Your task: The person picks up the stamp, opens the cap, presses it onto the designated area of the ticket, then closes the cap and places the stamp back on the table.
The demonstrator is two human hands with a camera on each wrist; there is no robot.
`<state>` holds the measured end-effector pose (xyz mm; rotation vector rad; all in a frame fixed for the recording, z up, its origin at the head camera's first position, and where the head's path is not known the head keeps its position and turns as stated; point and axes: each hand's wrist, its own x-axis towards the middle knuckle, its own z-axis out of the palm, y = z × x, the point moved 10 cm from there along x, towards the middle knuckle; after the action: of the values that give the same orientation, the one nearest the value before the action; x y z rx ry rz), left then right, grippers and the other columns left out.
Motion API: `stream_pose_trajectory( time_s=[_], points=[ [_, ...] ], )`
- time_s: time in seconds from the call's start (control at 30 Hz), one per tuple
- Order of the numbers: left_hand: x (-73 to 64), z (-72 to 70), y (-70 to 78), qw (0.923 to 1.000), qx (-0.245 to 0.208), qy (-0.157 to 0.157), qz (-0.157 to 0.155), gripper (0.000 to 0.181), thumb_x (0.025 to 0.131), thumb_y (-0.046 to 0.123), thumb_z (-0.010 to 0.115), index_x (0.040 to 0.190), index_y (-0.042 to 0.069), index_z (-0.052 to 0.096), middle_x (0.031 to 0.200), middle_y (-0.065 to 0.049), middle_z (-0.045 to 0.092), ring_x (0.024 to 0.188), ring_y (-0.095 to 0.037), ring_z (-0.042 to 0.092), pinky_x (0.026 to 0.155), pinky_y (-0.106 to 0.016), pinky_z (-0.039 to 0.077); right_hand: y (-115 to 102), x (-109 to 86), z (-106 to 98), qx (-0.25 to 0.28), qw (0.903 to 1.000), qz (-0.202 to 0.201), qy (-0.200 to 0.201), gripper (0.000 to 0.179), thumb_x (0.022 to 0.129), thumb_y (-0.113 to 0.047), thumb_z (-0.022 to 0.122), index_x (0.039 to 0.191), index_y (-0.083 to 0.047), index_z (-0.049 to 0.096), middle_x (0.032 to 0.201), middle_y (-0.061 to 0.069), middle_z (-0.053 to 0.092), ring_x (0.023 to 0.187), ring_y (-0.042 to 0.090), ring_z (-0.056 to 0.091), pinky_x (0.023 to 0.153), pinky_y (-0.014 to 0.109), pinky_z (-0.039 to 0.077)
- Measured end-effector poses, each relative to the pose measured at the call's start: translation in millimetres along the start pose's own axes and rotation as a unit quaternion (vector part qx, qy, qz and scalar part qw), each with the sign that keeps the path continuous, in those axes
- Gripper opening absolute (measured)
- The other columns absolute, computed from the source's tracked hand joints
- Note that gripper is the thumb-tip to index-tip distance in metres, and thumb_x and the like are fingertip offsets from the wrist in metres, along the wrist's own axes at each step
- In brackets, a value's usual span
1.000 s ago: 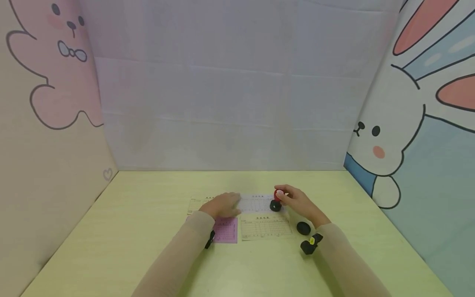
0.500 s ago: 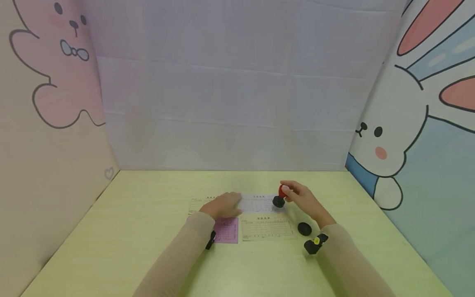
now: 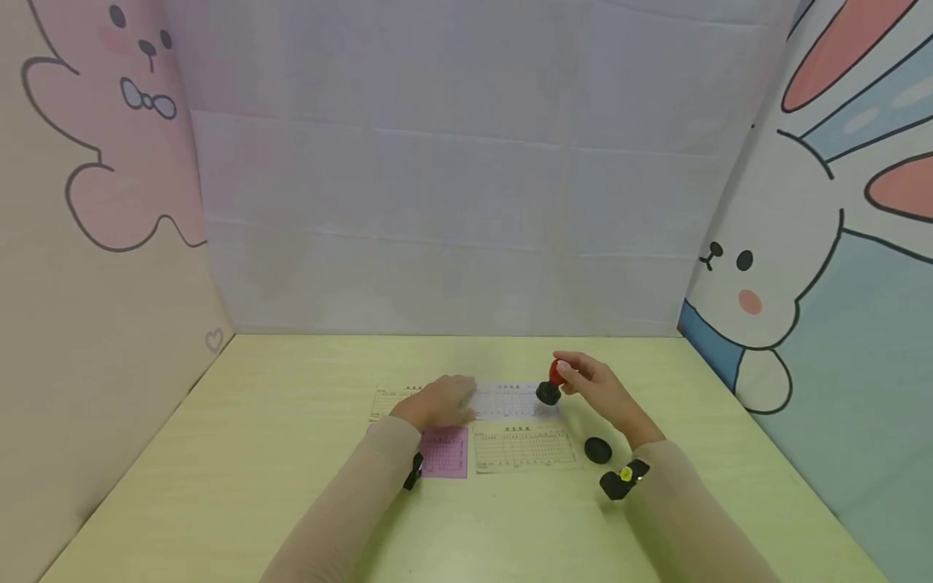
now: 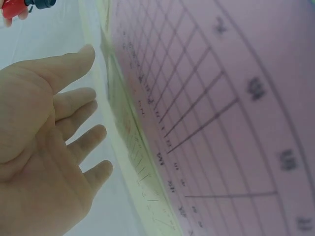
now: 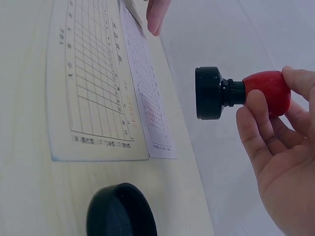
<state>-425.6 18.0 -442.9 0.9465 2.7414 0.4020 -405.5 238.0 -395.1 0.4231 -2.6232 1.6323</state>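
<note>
The fingers [image 5: 254,105] of our right hand [image 3: 603,400] are curled round the red handle of the stamp [image 5: 237,92], which we hold slightly tilted above the right end of the white sheet [image 3: 504,401], not touching it. We judge the step in hand to be stamping that sheet (faint reddish marks [image 5: 152,119] show near its right end); the next move probably calls for levelling the base over a chosen spot.

Our right forearm slants in from the white sheet's near right, the wrist seemingly raised. Our left hand [image 3: 440,401] lies at its left end, loosely spread and holding nothing; whether it presses down, we cannot tell. The black cap [image 3: 598,450] sits on the worktop [image 3: 219,486], nearer us and right of the white sheet.
</note>
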Motion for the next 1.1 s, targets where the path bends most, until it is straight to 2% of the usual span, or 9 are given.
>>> stream_pose_trajectory(
  time_s=[0.13,0.27,0.4,0.53,0.73,0.87,1.1],
  points=[
    [-2.6,-3.9,4.3,0.9998,-0.001,0.002,0.017,0.058,0.101,0.022,0.058,0.150,-0.002,0.040,0.158,-0.017,0.035,0.146,-0.033,0.030,0.120,-0.044,0.021,-3,-1.6,0,0.004,1.0000,0.001,0.000,0.047,0.105,-0.028,0.055,0.144,-0.001,0.050,0.117,0.019,0.066,0.097,0.034,0.065,0.095,0.042,0.049],
    [-7.1,-8.3,2.0,0.9997,-0.005,0.010,0.020,0.051,0.104,0.024,0.055,0.149,0.002,0.045,0.156,-0.013,0.039,0.146,-0.033,0.032,0.120,-0.044,0.023,-5,-3.6,0,0.007,1.0000,-0.002,0.000,0.046,0.105,-0.025,0.054,0.145,-0.001,0.049,0.118,0.019,0.066,0.099,0.037,0.064,0.094,0.041,0.048],
    [-18.2,-16.7,-4.7,0.9970,-0.072,0.028,-0.002,0.049,0.104,0.024,0.056,0.149,0.007,0.047,0.154,-0.009,0.043,0.145,-0.030,0.033,0.118,-0.045,0.026,-6,-5.6,1,0.016,0.9998,-0.006,0.002,0.045,0.105,-0.023,0.055,0.144,-0.001,0.050,0.117,0.019,0.067,0.099,0.042,0.063,0.095,0.042,0.047],
    [-33.8,-26.1,-9.9,0.9910,-0.124,0.049,-0.010,0.048,0.103,0.023,0.059,0.149,0.012,0.049,0.152,-0.007,0.046,0.144,-0.028,0.036,0.116,-0.047,0.029,-4,-6.8,2,0.014,0.9999,-0.003,0.006,0.043,0.104,-0.026,0.056,0.142,-0.004,0.054,0.115,0.017,0.068,0.096,0.037,0.064,0.093,0.038,0.047],
    [-55.9,-37.1,-14.3,0.9915,-0.105,0.073,0.020,0.047,0.102,0.023,0.061,0.147,0.012,0.051,0.149,-0.008,0.049,0.142,-0.029,0.039,0.115,-0.047,0.032,-5,-6.5,5,0.009,0.9999,-0.004,0.006,0.044,0.103,-0.033,0.058,0.140,-0.009,0.056,0.113,0.013,0.070,0.094,0.035,0.065,0.094,0.041,0.048],
    [-69.8,-41.9,-19.2,0.9908,-0.099,0.086,0.035,0.045,0.102,0.023,0.062,0.145,0.012,0.053,0.147,-0.007,0.051,0.140,-0.029,0.041,0.114,-0.048,0.033,-10,-8.6,8,0.013,0.9998,-0.011,-0.003,0.044,0.103,-0.032,0.058,0.140,-0.008,0.056,0.113,0.013,0.070,0.095,0.040,0.064,0.096,0.047,0.046],
    [-89.6,-46.7,-28.2,0.9903,-0.081,0.101,0.051,0.043,0.102,0.018,0.061,0.143,0.010,0.055,0.144,-0.010,0.054,0.137,-0.032,0.045,0.111,-0.051,0.037,-16,-12.0,13,0.019,0.9997,-0.012,-0.010,0.043,0.103,-0.027,0.058,0.140,-0.005,0.056,0.113,0.015,0.069,0.097,0.046,0.063,0.096,0.046,0.048]
  ],
)
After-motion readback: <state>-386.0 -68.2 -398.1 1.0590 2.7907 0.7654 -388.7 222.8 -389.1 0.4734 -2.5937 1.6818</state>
